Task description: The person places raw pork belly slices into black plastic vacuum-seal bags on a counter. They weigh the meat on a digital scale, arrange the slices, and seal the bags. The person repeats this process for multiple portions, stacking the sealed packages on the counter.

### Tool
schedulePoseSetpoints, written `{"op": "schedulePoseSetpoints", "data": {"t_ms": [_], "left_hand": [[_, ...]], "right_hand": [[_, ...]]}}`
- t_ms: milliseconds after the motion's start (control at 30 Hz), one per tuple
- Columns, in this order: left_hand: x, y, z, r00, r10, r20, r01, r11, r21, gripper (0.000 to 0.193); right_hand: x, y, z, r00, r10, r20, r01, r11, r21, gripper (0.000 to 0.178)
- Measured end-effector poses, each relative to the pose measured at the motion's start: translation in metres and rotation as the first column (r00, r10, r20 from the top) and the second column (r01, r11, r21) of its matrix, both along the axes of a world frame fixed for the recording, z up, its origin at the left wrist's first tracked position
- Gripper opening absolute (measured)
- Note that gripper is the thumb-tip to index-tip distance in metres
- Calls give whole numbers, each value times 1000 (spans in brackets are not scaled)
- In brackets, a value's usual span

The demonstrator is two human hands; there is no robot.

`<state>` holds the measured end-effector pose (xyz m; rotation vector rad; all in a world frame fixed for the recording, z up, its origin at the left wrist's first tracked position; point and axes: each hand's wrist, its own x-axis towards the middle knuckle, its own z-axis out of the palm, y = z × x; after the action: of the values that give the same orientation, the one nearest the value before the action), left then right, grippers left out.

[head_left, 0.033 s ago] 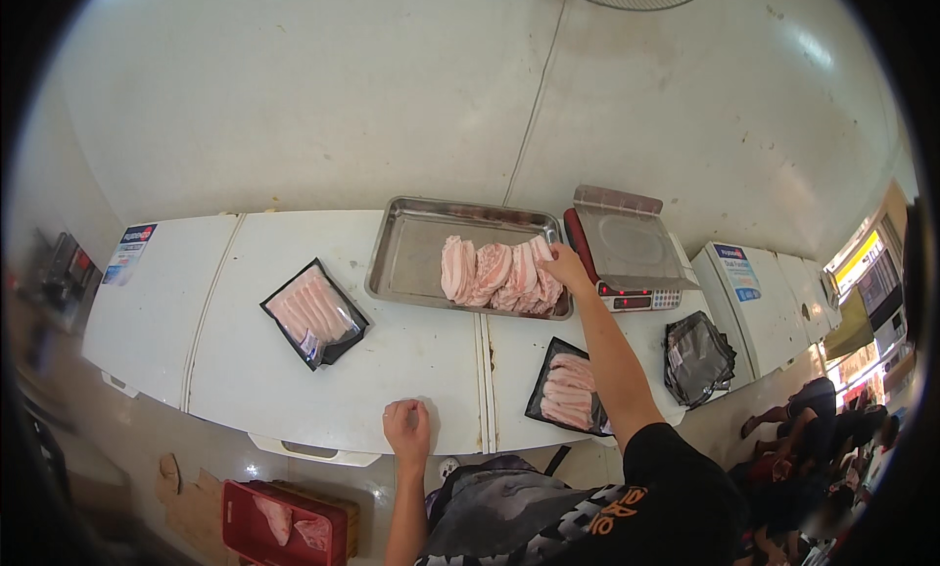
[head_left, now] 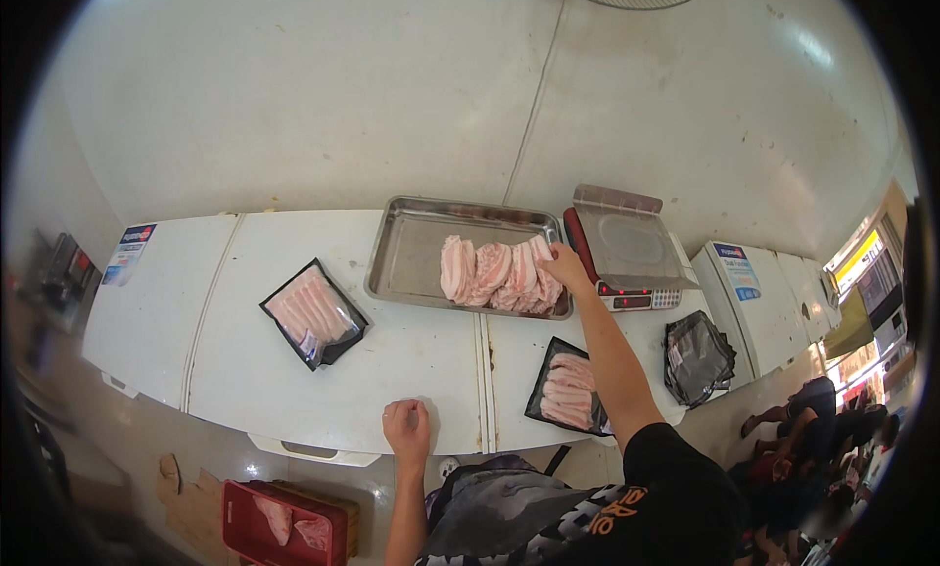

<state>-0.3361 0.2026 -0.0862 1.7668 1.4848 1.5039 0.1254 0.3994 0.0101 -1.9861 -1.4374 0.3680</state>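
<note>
Raw pork belly slices (head_left: 492, 274) lie in overlapping rows in the right half of a shallow steel tray (head_left: 416, 209). My right hand (head_left: 565, 265) is at the right end of the rows, its fingers closed on slices there; the palm side is hidden. Near the front edge of the white freezer lid, my left hand (head_left: 406, 429) is curled into a loose fist with nothing visible in it. A black tray of pork slices (head_left: 565, 390) sits partly under my right forearm. To the left lies a film-wrapped black pack of slices (head_left: 311, 314).
Right of the steel tray stands a red digital scale (head_left: 636, 299) with a clear-covered platform (head_left: 632, 243). A stack of empty black trays (head_left: 699, 358) lies in front of it. Below on the floor, a red crate (head_left: 240, 522) holds meat pieces. People sit at far right.
</note>
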Motion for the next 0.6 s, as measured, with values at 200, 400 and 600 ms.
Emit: {"op": "schedulePoseSetpoints", "data": {"t_ms": [200,400,600], "left_hand": [[-1,0,-1,999,0,-39,0,1000,3,7],[3,8,-1,999,-2,-36,3,1000,16,7],[2,7,0,999,-15,-34,15,1000,8,8]], "right_hand": [[-5,-4,5,1000,-14,-5,14,1000,-17,42],[-1,6,4,999,-34,-22,34,999,-9,40],[-6,3,7,998,-55,-9,55,997,45,38]]}}
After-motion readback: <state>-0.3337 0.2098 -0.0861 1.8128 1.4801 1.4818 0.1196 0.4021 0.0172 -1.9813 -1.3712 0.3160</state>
